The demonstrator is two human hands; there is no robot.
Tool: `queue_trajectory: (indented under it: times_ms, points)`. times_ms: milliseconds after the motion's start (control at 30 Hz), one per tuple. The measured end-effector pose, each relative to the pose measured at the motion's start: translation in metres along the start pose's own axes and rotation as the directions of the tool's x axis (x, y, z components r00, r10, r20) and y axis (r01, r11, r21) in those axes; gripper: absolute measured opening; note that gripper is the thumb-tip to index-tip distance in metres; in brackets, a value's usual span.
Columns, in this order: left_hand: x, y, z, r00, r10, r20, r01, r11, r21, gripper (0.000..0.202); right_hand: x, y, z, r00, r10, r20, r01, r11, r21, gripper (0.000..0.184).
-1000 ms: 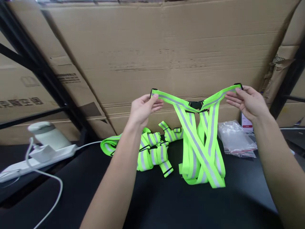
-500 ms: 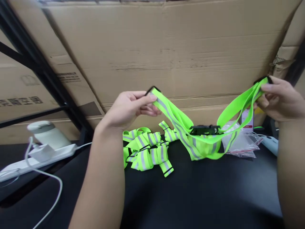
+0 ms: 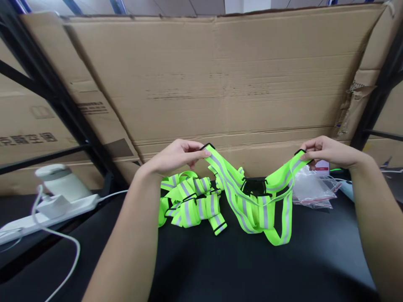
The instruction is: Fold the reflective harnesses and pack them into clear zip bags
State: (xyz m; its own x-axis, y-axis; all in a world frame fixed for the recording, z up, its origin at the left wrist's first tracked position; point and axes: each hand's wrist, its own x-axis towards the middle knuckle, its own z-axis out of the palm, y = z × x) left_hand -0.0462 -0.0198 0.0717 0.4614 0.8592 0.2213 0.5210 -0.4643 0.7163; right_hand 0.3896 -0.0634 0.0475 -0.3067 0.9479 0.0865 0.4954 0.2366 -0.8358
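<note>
A neon-green reflective strap harness [image 3: 252,203] with grey stripes and a black buckle [image 3: 255,186] hangs between my hands, its lower loops resting on the black table [image 3: 239,268]. My left hand [image 3: 176,156] pinches its left end, by a black clip. My right hand [image 3: 327,152] pinches the right end. A second, bundled green harness [image 3: 189,201] lies on the table below my left hand.
A large cardboard sheet [image 3: 220,79] stands upright behind the table. Clear plastic bags [image 3: 310,191] lie at the right. A white power strip [image 3: 34,216] with a charger, cable and a white device sits at the left, beside black rack posts.
My hands have come down and closer together. The harness has sagged onto the table and its loops have spread out. The bundled harness has not moved.
</note>
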Motion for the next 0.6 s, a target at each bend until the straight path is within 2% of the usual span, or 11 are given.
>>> queue_trajectory:
  times_ms: [100, 200, 267, 367, 433, 533, 600]
  points:
    - [0.002, -0.018, 0.005, 0.998, -0.047, -0.045, 0.047, 0.999, -0.013, 0.036, 0.005, 0.013, 0.006, 0.997, -0.019, -0.074, 0.019, 1.0, -0.006, 0.034]
    - [0.004, -0.047, 0.014, 0.961, -0.143, -0.237, 0.126, 0.988, -0.087, 0.044, 0.005, 0.038, 0.013, 0.965, -0.039, -0.26, 0.068, 0.992, 0.106, 0.037]
    - [0.002, -0.066, 0.02, 0.925, -0.154, -0.349, 0.076, 0.971, -0.227, 0.046, 0.001, 0.058, 0.019, 0.934, -0.041, -0.355, 0.131, 0.964, 0.233, 0.037]
    - [-0.009, -0.086, 0.032, 0.945, -0.128, -0.3, -0.022, 0.893, -0.45, 0.043, -0.012, 0.083, 0.03, 0.923, 0.036, -0.383, 0.144, 0.891, 0.43, 0.04]
    - [-0.022, -0.096, 0.04, 0.968, -0.132, -0.215, -0.004, 0.844, -0.537, 0.042, -0.022, 0.094, 0.04, 0.92, 0.084, -0.384, 0.142, 0.84, 0.523, 0.042]
    - [-0.042, -0.107, 0.051, 0.984, -0.144, -0.104, 0.048, 0.777, -0.628, 0.041, -0.036, 0.104, 0.051, 0.942, 0.059, -0.33, 0.152, 0.804, 0.575, 0.033]
    - [-0.054, -0.111, 0.054, 0.985, -0.135, -0.109, 0.023, 0.725, -0.689, 0.047, -0.043, 0.106, 0.055, 0.964, 0.035, -0.264, 0.14, 0.776, 0.615, 0.031]
